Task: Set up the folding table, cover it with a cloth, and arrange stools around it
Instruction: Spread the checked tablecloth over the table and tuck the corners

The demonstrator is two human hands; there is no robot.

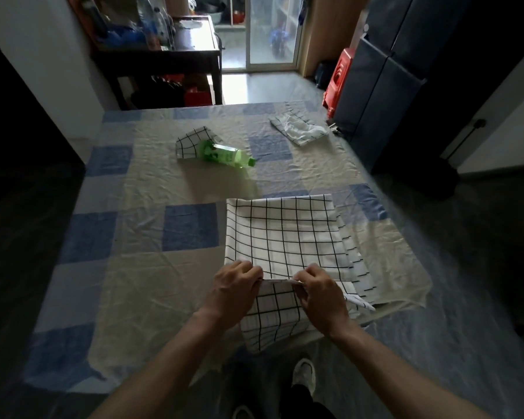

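1. Floor, 6 o'clock: one white shoe (pixel 304 375) on dark tiles, just under the near edge of the tablecloth (pixel 152 267).

2. Hands, 6 o'clock of the tablecloth: left hand (pixel 235 290) and right hand (pixel 321 300) sit close together, knuckles up. Each pinches the near fold of the checked cloth (pixel 282 234) between thumb and curled fingers, so both are clamped on it. The pinched fold is raised into a short ridge between the hands.

3. Checked cloth: white with a black grid, folded in layers. It lies from 6 toward 4 o'clock of the tablecloth. The far part lies flat; the near part hangs over the edge below the hands. Layer edges show stepped along its right side.

4. Tablecloth: blue and beige squares, creased, spread across the full surface, with its edges drooping at 5 and 7 o'clock.

5. Centre, toward 12 o'clock: a green bottle (pixel 224 154) lies on its side, cap pointing to 4 o'clock, its base resting on a small folded napkin (pixel 191 143) of the same grid pattern.

6. At 1 o'clock of the tablecloth: a rumpled white rag (pixel 300 130), well apart from the bottle.

7. Beyond, at 2 o'clock: red stools (pixel 341 77), stacked and leaning against a dark cabinet (pixel 384 86).

8. At 11 o'clock: a dark sideboard (pixel 179 52) with blurred clutter on top.

9. At 12 o'clock: a glass door (pixel 270 31).
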